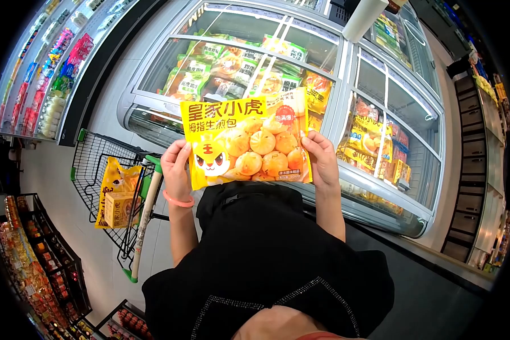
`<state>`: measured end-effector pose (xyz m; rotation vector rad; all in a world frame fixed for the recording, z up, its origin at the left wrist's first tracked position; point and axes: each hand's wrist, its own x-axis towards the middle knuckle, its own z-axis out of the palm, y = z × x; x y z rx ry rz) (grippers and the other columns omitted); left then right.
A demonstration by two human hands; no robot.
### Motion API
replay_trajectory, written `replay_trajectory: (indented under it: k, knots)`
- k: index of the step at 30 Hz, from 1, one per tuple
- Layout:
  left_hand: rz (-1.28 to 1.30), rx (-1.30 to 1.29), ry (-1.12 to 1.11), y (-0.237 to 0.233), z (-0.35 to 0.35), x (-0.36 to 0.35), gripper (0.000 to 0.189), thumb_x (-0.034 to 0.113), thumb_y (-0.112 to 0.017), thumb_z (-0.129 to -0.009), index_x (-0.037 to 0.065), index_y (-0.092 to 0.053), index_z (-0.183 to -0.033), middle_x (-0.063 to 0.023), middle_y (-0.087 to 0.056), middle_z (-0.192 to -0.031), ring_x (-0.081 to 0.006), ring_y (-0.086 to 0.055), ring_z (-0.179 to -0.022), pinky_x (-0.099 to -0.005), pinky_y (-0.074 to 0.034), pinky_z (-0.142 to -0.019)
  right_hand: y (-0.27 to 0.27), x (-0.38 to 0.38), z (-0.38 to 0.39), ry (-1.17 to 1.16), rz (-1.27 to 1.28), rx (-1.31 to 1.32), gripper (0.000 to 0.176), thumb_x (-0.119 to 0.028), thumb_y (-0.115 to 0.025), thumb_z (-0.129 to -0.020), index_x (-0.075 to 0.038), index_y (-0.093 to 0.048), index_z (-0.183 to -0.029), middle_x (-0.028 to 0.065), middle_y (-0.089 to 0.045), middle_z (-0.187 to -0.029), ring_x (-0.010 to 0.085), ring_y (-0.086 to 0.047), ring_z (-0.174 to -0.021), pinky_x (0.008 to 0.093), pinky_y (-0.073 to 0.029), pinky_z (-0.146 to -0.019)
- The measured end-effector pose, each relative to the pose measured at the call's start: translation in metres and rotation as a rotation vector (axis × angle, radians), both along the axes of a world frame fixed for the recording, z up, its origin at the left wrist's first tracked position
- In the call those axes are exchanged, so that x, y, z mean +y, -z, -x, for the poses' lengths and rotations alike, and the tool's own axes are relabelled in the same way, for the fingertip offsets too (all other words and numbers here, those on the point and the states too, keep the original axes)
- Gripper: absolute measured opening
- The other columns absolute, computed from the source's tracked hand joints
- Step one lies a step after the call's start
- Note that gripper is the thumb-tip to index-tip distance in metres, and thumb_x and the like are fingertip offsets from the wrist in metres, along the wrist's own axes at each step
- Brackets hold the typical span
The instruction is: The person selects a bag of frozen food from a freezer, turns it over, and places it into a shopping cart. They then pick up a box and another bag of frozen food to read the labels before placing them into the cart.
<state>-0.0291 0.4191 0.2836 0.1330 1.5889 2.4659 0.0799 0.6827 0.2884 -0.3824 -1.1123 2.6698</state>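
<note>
A yellow bag of frozen buns (246, 141) is stretched flat between my two hands, its printed front with a tiger face and golden buns turned up toward me. My left hand (177, 164), with a pink band at the wrist, pinches the bag's left edge. On the opposite side, my right hand (321, 157) grips the right edge between thumb and fingers. The bag is held in front of my body, before a glass-topped freezer (153, 105). Behind the glass lie green-and-white food bags (232, 67) and some yellow ones.
To my left stands a shopping cart (88, 164) holding a yellow bag (118, 180) and a small yellow box (120, 208). A second freezer section (399, 96) continues on the right. Stocked shelves (51, 68) rise at the upper left, and a snack rack (37, 260) stands at the lower left.
</note>
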Motion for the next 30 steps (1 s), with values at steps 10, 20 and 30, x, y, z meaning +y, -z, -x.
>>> replay_trajectory:
  k: [10,20,30]
  knots:
    - [0.05,-0.007,-0.001,-0.002,0.002,-0.001,0.009,0.004,-0.051,-0.087,-0.003,-0.056,-0.084,-0.0017,-0.059,-0.079,-0.004,-0.054,-0.067,-0.0163,-0.043,-0.06,0.003,-0.001,0.0,-0.017,0.014,0.018,0.006,-0.005,-0.056,-0.084,0.0,-0.057,-0.086,0.0054,-0.063,-0.083,0.0093,-0.06,-0.074,0.0229,-0.049,-0.069]
    - [0.019,-0.029,0.071,0.005,0.012,0.007,0.009,0.006,-0.051,-0.087,-0.001,-0.056,-0.084,-0.001,-0.059,-0.077,-0.0031,-0.054,-0.064,-0.0157,-0.042,-0.056,0.005,0.0,0.0,0.024,0.055,-0.01,0.005,-0.005,-0.055,-0.085,0.0,-0.057,-0.085,0.0053,-0.063,-0.082,0.0092,-0.06,-0.073,0.023,-0.05,-0.068]
    - [0.006,-0.09,0.072,0.011,0.016,0.002,0.008,0.005,-0.051,-0.087,-0.001,-0.056,-0.084,-0.0024,-0.06,-0.078,-0.0047,-0.056,-0.065,-0.0165,-0.044,-0.058,0.011,-0.002,0.005,-0.002,0.01,-0.054,0.005,-0.006,-0.057,-0.084,-0.002,-0.057,-0.084,0.0048,-0.063,-0.083,0.0086,-0.06,-0.072,0.0227,-0.05,-0.068]
